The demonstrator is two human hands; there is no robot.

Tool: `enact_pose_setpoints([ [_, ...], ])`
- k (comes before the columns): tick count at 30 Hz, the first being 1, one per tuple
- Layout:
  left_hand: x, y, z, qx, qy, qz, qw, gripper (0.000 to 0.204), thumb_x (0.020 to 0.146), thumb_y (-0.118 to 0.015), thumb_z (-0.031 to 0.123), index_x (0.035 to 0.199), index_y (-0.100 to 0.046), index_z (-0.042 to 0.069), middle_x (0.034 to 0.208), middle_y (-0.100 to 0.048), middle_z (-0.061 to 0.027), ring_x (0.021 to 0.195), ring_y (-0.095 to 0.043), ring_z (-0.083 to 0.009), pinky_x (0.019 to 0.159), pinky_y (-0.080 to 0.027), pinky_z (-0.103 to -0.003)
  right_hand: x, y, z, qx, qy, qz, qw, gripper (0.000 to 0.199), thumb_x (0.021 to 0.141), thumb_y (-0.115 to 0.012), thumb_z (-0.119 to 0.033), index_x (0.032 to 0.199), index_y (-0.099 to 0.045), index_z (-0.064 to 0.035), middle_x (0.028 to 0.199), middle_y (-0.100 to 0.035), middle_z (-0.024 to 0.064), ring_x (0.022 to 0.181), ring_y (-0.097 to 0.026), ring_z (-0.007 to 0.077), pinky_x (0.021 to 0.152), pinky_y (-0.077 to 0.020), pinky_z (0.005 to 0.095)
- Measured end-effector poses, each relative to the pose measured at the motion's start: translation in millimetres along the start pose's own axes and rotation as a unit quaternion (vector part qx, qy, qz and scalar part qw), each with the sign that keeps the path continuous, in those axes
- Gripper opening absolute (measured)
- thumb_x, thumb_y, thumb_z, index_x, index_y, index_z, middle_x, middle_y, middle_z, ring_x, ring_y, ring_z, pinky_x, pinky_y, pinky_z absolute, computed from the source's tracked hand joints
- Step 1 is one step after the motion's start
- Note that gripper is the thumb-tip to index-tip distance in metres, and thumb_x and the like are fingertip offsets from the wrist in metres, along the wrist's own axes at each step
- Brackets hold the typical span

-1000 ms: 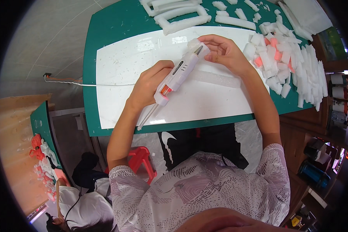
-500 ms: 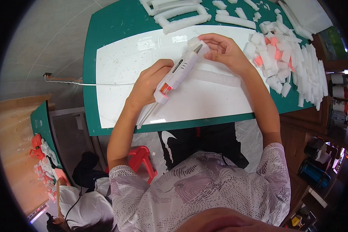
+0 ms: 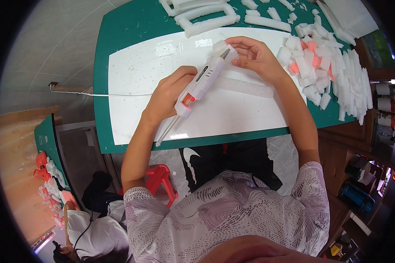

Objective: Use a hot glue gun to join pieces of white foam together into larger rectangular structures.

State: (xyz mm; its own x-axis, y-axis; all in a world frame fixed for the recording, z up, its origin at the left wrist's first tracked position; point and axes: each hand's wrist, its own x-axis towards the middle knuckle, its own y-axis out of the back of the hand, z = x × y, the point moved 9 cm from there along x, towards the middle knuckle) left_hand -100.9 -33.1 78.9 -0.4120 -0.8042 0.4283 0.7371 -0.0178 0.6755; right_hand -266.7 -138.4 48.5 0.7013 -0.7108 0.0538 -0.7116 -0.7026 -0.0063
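My left hand point(image 3: 169, 94) is wrapped round the handle of a white hot glue gun point(image 3: 202, 83), its fingers partly hidden behind the body. A clear glue stick point(image 3: 167, 130) juts from the gun's back end, toward me. The metal nozzle point(image 3: 225, 54) points up and to the right, against or just over a small white foam piece point(image 3: 219, 47). My right hand point(image 3: 255, 59) pinches that piece between thumb and fingers. Beneath the hands a long white foam strip point(image 3: 248, 87) lies on the white board point(image 3: 136, 118).
A pile of white and pink foam pieces point(image 3: 314, 65) covers the table's right side. Foam frames point(image 3: 208, 19) lie at the far edge of the green table point(image 3: 102, 87). A white cord point(image 3: 118, 95) crosses from the left. A red stool point(image 3: 162, 182) and another person point(image 3: 96, 230) are at lower left.
Almost nothing differs. Both hands, the glue gun and the foam piece keep nearly the same places.
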Motion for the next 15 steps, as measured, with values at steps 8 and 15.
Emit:
enact_pose_setpoints([
  [8,1.0,-0.9,1.6,0.013,0.0,0.004,1.0,0.036,0.07,-0.073,0.005,0.104,-0.063,-0.002,0.119,-0.061,-0.0153,0.099,-0.066,-0.0323,0.084,-0.056,-0.035,0.7,1.8,2.0,0.003,0.005,0.014,1.0,0.05,0.087,-0.075,-0.007,0.133,-0.056,-0.0004,0.129,-0.059,0.0103,0.119,-0.057,0.0165,0.101,-0.049,0.0275],
  [15,-1.7,0.2,-2.9,0.007,0.017,0.02,1.0,0.037,0.07,-0.072,0.002,0.105,-0.063,-0.003,0.12,-0.061,-0.0166,0.1,-0.066,-0.0342,0.085,-0.055,-0.036,0.6,5.4,-4.9,-0.064,0.071,0.083,0.992,0.05,0.087,-0.076,-0.006,0.132,-0.057,-0.0003,0.13,-0.06,0.0113,0.118,-0.057,0.0152,0.101,-0.0488,0.0274],
])
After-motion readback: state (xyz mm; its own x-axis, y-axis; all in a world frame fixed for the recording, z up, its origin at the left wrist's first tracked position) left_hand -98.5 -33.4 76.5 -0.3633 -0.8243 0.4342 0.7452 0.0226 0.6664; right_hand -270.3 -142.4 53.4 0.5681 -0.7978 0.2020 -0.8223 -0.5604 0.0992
